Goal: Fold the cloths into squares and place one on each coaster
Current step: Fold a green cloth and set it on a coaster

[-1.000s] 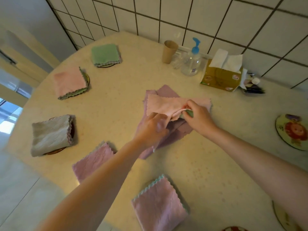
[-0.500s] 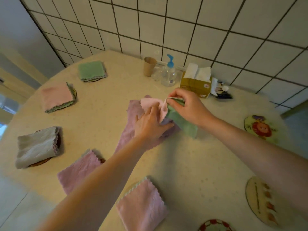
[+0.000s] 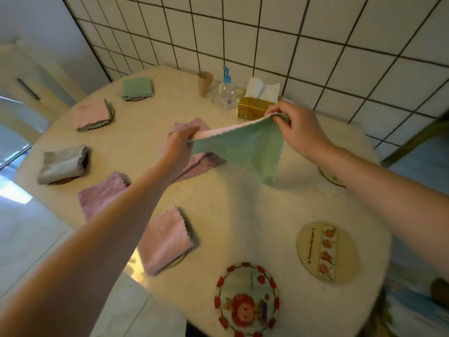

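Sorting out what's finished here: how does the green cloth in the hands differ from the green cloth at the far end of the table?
The held green cloth is unfolded, hanging in the air between the left hand and right hand; the far green cloth is folded square. The held one rests on nothing; the far one sits on a coaster. Both have wavy edges.

You hold the green cloth (image 3: 245, 148) up over the table by two corners, pink backing along its top edge, one corner hanging. A mauve cloth (image 3: 201, 161) lies unfolded beneath. Five folded cloths sit on coasters, probably; two coasters (image 3: 328, 251) lie bare.
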Motion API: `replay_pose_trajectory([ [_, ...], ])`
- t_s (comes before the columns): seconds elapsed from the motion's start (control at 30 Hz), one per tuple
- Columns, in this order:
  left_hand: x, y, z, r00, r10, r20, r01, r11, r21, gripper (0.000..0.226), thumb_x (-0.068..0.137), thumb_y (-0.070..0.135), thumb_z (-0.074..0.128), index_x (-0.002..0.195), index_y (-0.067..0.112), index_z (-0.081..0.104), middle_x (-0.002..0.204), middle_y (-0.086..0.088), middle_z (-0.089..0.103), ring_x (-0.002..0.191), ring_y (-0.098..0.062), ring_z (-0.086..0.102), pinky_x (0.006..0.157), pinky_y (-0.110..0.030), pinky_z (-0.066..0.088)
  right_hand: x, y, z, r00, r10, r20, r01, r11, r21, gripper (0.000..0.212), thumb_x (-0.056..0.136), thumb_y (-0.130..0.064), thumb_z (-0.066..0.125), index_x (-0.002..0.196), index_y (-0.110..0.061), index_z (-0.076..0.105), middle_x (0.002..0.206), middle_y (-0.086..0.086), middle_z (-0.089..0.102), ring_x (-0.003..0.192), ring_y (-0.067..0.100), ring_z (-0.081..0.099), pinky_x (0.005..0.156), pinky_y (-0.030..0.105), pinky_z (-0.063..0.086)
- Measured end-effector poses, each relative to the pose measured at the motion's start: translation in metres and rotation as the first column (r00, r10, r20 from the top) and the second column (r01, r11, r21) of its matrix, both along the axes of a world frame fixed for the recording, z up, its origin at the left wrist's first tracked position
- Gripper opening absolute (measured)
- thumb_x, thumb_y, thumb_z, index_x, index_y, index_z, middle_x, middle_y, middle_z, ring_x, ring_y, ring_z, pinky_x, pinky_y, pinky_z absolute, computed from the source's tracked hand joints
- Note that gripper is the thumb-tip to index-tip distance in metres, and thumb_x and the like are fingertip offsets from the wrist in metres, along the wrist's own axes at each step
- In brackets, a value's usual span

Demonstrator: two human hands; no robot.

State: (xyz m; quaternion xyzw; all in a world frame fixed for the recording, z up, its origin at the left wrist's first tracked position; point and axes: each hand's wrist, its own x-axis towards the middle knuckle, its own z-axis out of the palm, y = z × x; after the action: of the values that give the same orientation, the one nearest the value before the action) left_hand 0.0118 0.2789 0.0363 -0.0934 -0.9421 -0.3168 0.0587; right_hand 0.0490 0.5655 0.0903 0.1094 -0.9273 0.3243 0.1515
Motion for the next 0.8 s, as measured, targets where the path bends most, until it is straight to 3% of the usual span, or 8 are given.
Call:
replay_pose_trajectory([
  [0.1,0.014,0.025,0.018,0.993,0.118,0.03,-0.121,0.978,0.17,0.04,0.089,0.012,0.05,0.126,0.019,0.062,0.116,-0.005,0.066,0.103,-0.015,0.061,0.088,-0.026,0.05,0.019,0.018,0.013,0.992,-0.07,-0.104,0.078,0.995,0.069,0.018,0.095,-0.02,0.047,0.105,-0.022,0.063,0.1,-0.001,0.065,0.086,0.009,0.053,0.071,0.015,0.038],
  [0.2,0.056,0.045,0.028,0.998,0.017,-0.064,0.002,0.956,0.292,0.035,0.089,0.001,0.053,0.112,0.024,0.065,0.111,-0.008,0.061,0.089,0.004,0.057,0.075,-0.006,0.042,0.061,0.031,0.015,0.995,-0.027,-0.096,0.019,0.996,-0.083,0.015,0.094,-0.01,0.048,0.1,-0.013,0.061,0.095,0.0,0.065,0.077,0.006,0.054,0.066,0.007,0.035],
  [0.27,0.088,0.042,0.01,0.983,-0.141,-0.117,0.161,0.97,0.184,0.046,0.086,0.003,0.052,0.114,0.036,0.064,0.12,0.002,0.058,0.105,-0.006,0.056,0.091,-0.017,0.044,0.095,0.042,-0.002,1.0,0.029,0.002,-0.029,0.988,-0.152,0.013,0.093,-0.007,0.048,0.098,-0.009,0.06,0.092,0.001,0.065,0.067,0.003,0.053,0.058,0.007,0.037],
  [0.33,0.126,0.035,-0.03,0.962,-0.26,-0.082,0.261,0.965,0.003,0.049,0.087,-0.005,0.048,0.124,0.024,0.063,0.129,0.014,0.052,0.122,-0.01,0.048,0.105,-0.038,0.041,0.131,0.055,-0.036,0.983,0.096,0.158,-0.071,0.985,-0.158,0.013,0.093,-0.011,0.047,0.098,-0.01,0.059,0.086,0.005,0.067,0.058,0.007,0.053,0.049,0.014,0.038],
  [0.5,0.237,0.031,-0.109,0.899,-0.374,0.227,0.416,0.892,-0.176,0.041,0.095,0.005,0.044,0.13,0.018,0.059,0.136,-0.001,0.055,0.13,-0.019,0.047,0.113,-0.028,0.03,0.218,0.083,-0.131,0.878,0.076,0.472,-0.068,0.997,-0.035,0.012,0.086,-0.026,0.046,0.091,-0.023,0.057,0.082,0.002,0.068,0.066,0.018,0.062,0.06,0.043,0.052],
  [0.63,0.279,0.023,-0.13,0.84,-0.448,0.308,0.531,0.795,-0.293,0.048,0.084,0.034,0.034,0.114,0.023,0.07,0.118,0.005,0.068,0.113,-0.013,0.062,0.098,-0.03,0.048,0.271,0.087,-0.172,0.711,0.128,0.692,-0.139,0.99,-0.041,0.014,0.091,-0.017,0.049,0.085,-0.028,0.051,0.08,-0.003,0.061,0.074,0.017,0.06,0.066,0.038,0.05],
  [0.7,0.289,0.021,-0.137,0.828,-0.475,0.3,0.554,0.778,-0.297,0.04,0.08,0.028,0.042,0.105,0.024,0.073,0.109,0.007,0.072,0.105,-0.012,0.066,0.09,-0.03,0.054,0.288,0.089,-0.181,0.664,0.129,0.737,-0.168,0.986,-0.021,0.014,0.093,-0.019,0.048,0.084,-0.029,0.05,0.079,-0.005,0.058,0.072,0.011,0.058,0.063,0.031,0.047],
  [0.8,0.287,0.02,-0.137,0.848,-0.363,0.385,0.471,0.85,-0.236,0.034,0.085,0.011,0.055,0.114,0.023,0.07,0.117,0.006,0.067,0.113,-0.012,0.059,0.101,-0.023,0.042,0.289,0.093,-0.186,0.664,0.115,0.739,-0.151,0.988,-0.018,0.012,0.095,-0.019,0.049,0.087,-0.028,0.052,0.074,-0.001,0.06,0.059,0.009,0.055,0.053,0.023,0.042],
])
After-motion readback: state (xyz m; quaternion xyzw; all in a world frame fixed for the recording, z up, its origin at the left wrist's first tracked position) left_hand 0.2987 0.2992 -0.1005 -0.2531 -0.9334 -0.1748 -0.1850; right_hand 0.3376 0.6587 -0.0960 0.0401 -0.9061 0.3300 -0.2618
